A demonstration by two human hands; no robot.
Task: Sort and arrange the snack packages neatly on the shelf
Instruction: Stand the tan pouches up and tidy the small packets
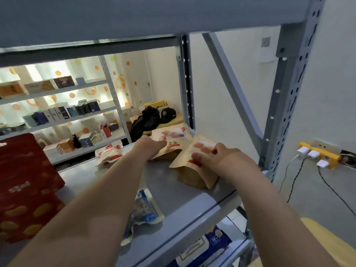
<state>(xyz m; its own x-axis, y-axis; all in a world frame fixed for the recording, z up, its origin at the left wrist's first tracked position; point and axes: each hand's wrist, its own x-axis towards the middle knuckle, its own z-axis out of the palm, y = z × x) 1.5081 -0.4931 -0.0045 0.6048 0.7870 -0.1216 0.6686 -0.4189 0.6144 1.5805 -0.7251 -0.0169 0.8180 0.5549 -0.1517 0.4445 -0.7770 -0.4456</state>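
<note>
Two brown kraft snack pouches lie on the grey metal shelf (165, 182) near its back right corner. My left hand (149, 146) rests with its fingers on the far pouch (171, 136). My right hand (219, 156) grips the top of the near pouch (194, 170), which stands tilted. A red-and-white snack pack (108, 154) lies to the left of my left arm. A blue-and-white pack (144, 209) lies near the shelf's front edge, partly hidden under my left forearm.
Red boxes with gold spots (25, 182) are stacked at the shelf's left. An upper shelf board hangs close overhead. A blue wipes pack (204, 245) sits on the lower shelf. A yellow power strip (317, 155) with chargers hangs on the right wall.
</note>
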